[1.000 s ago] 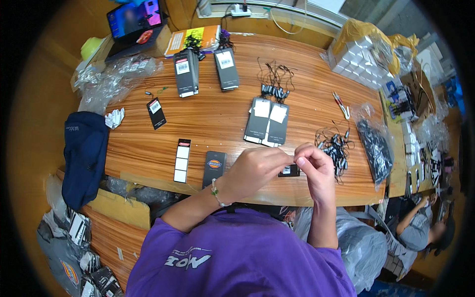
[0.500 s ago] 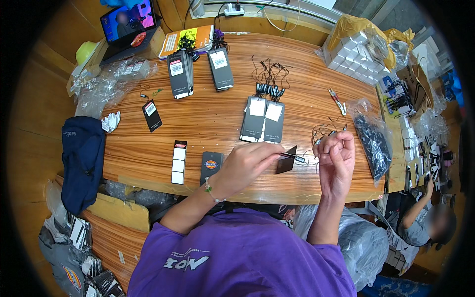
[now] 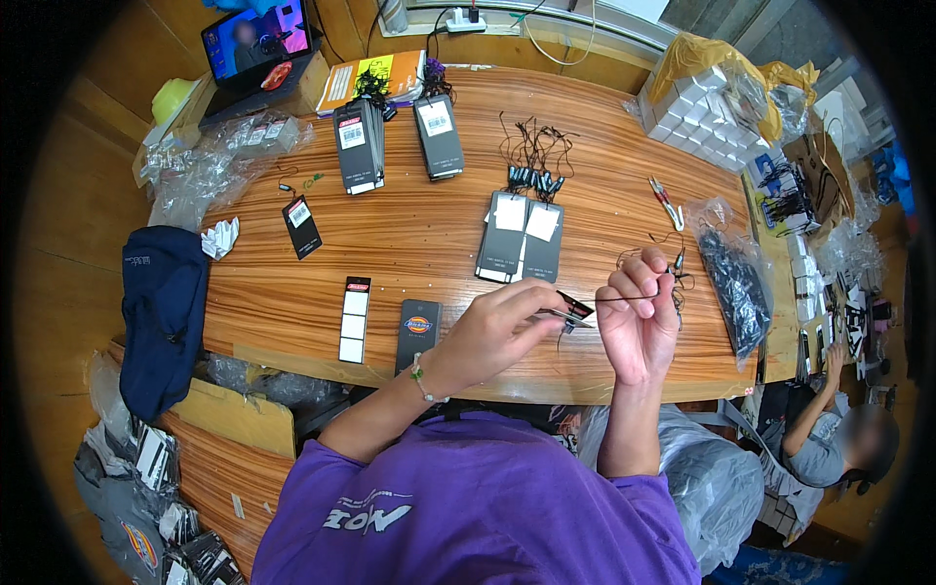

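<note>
My left hand (image 3: pixel 502 327) pinches a dark hang tag (image 3: pixel 575 305), which is tilted nearly edge-on above the table's near side. A black string (image 3: pixel 624 298) runs taut from the tag to my right hand (image 3: pixel 639 317), whose thumb and fingertips are closed on it. Beside my left wrist lies a dark grey tag with a logo (image 3: pixel 419 327), partly under the arm. A narrow tag with white labels (image 3: pixel 354 322) is to its left. Beyond my hands sit two side-by-side stacks of grey tags (image 3: pixel 503 243) with black strings fanned out. More loose strings (image 3: pixel 680 268) lie behind my right hand.
Two more tag stacks (image 3: pixel 360 161) and a single black tag (image 3: pixel 301 232) lie at the back left. Snips (image 3: pixel 667 203) and a clear bag of black strings (image 3: pixel 738 292) lie right. White boxes (image 3: pixel 697 117) stand far right. A navy cloth item (image 3: pixel 164 312) hangs left. Another person (image 3: pixel 824 439) sits at right.
The tag in my left hand has tilted flatter. My right hand has shifted slightly left, its fingers curling tighter on the string.
</note>
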`<move>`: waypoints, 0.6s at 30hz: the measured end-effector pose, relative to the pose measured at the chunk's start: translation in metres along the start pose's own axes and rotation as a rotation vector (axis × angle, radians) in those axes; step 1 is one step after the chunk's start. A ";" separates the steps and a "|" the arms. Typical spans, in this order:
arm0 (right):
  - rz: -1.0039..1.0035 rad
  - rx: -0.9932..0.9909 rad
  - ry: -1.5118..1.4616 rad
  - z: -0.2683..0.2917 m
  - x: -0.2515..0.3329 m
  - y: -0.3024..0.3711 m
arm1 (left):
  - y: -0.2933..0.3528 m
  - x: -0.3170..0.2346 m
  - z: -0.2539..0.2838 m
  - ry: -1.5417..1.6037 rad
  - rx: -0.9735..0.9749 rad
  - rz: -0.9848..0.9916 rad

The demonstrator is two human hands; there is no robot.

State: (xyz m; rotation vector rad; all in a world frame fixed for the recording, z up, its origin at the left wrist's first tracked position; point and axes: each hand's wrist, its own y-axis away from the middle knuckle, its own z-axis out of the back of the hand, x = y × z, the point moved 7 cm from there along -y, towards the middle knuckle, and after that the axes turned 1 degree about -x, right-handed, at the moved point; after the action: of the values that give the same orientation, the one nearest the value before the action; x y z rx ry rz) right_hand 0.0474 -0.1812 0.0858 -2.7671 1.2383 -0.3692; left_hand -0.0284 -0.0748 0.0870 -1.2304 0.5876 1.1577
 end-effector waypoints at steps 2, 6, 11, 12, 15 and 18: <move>0.165 -0.068 0.213 -0.001 0.010 0.000 | 0.005 0.011 0.000 0.093 -0.037 0.135; 0.287 -0.153 0.372 -0.009 0.024 0.002 | 0.004 0.013 0.000 0.208 -0.052 0.094; 0.252 -0.071 0.554 -0.018 0.024 0.003 | -0.003 0.003 0.001 0.138 0.024 0.122; 0.240 -0.063 0.564 -0.020 0.021 0.003 | -0.004 0.003 0.001 0.089 0.016 0.087; 0.240 -0.079 0.559 -0.022 0.015 0.004 | -0.004 0.007 0.001 0.008 -0.005 0.051; 0.295 -0.171 0.472 -0.017 0.020 0.006 | -0.001 0.012 0.003 0.049 -0.025 0.111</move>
State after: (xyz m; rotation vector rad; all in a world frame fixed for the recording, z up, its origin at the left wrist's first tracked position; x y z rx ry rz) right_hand 0.0515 -0.1995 0.1052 -2.6531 1.8280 -0.9676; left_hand -0.0234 -0.0680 0.0778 -1.2629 0.6870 1.2337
